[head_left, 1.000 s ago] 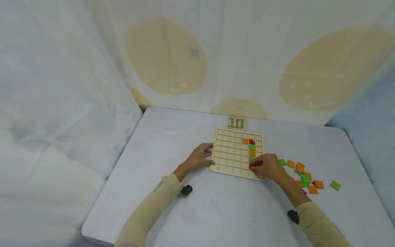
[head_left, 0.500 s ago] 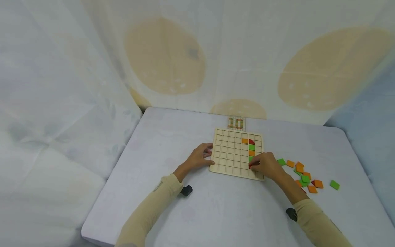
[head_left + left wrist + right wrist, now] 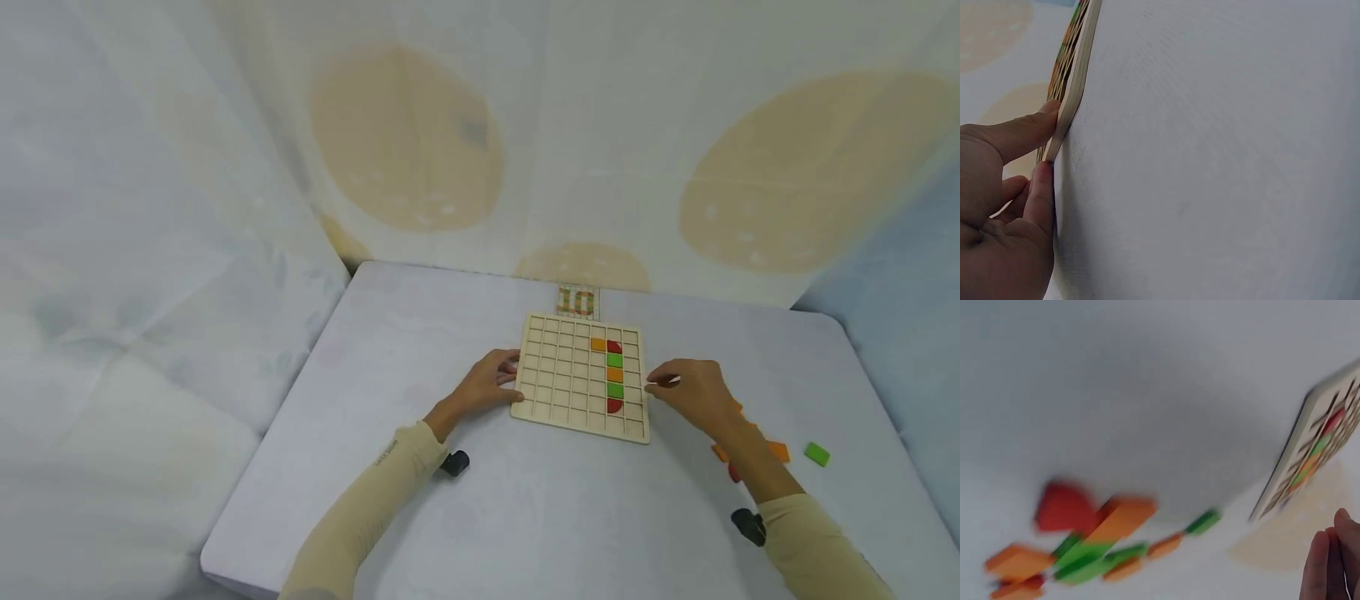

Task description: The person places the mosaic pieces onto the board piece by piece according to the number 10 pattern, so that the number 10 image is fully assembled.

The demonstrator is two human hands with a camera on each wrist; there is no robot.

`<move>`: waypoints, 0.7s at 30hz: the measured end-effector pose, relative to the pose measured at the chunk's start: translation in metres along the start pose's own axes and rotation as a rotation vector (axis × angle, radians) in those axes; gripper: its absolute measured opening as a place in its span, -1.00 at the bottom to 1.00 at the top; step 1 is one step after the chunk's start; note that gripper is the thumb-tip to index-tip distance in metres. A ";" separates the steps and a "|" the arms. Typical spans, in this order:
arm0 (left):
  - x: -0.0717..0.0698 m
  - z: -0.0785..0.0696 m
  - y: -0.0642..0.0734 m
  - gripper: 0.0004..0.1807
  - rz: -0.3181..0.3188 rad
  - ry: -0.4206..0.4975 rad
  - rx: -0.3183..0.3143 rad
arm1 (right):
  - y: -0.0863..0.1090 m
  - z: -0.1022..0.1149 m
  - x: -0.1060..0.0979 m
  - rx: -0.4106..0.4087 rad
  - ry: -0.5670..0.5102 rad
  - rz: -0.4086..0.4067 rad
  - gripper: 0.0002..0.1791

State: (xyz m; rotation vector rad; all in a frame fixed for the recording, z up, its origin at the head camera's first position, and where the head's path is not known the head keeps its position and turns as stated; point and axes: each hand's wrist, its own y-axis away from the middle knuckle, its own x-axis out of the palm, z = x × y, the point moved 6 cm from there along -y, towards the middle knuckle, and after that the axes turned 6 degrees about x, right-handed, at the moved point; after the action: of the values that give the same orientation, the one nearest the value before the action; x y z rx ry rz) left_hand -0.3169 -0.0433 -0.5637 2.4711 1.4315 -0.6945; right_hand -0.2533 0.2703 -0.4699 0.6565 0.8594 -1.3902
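A pale wooden grid board (image 3: 562, 380) lies on the table. One column holds red, green and orange tiles, with a red rounded tile (image 3: 615, 406) at its lower end and an orange tile (image 3: 597, 344) beside its top. My left hand (image 3: 482, 387) grips the board's left edge; in the left wrist view the thumb (image 3: 1032, 130) lies over the rim and a finger is against it from below. My right hand (image 3: 693, 396) is just off the board's right side, fingertips near each other, with nothing seen in them. Loose tiles (image 3: 1125, 515) lie partly hidden under the right forearm.
A small pattern card (image 3: 578, 302) lies behind the board, near the table's far edge. One green tile (image 3: 817, 454) lies apart at the right. White cloth (image 3: 187, 333) hangs around the table.
The right hand has let go of the red tile, which now sits in its cell, and has moved right, off the board. The left hand stays at the board's edge.
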 end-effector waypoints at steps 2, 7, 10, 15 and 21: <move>0.001 0.000 0.000 -0.07 -0.002 -0.016 -0.003 | 0.007 -0.011 -0.018 0.034 0.017 -0.019 -0.86; 0.000 0.001 -0.001 -0.07 -0.002 -0.036 0.005 | 0.030 -0.049 -0.053 0.118 0.072 -0.051 -0.84; -0.001 0.001 -0.001 -0.07 -0.003 -0.033 0.009 | 0.042 -0.075 -0.064 0.173 0.128 -0.036 -0.79; -0.001 0.000 0.000 -0.07 -0.007 -0.027 0.012 | 0.061 -0.114 -0.071 0.283 0.188 0.060 -0.68; 0.000 -0.002 0.000 -0.06 -0.007 -0.018 0.004 | 0.075 -0.145 -0.072 0.380 0.215 0.178 -0.59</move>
State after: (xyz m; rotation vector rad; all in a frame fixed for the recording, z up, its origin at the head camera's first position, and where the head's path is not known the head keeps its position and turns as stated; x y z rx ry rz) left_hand -0.3165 -0.0421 -0.5626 2.4577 1.4340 -0.7202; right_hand -0.1960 0.4367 -0.4969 1.1632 0.6863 -1.3472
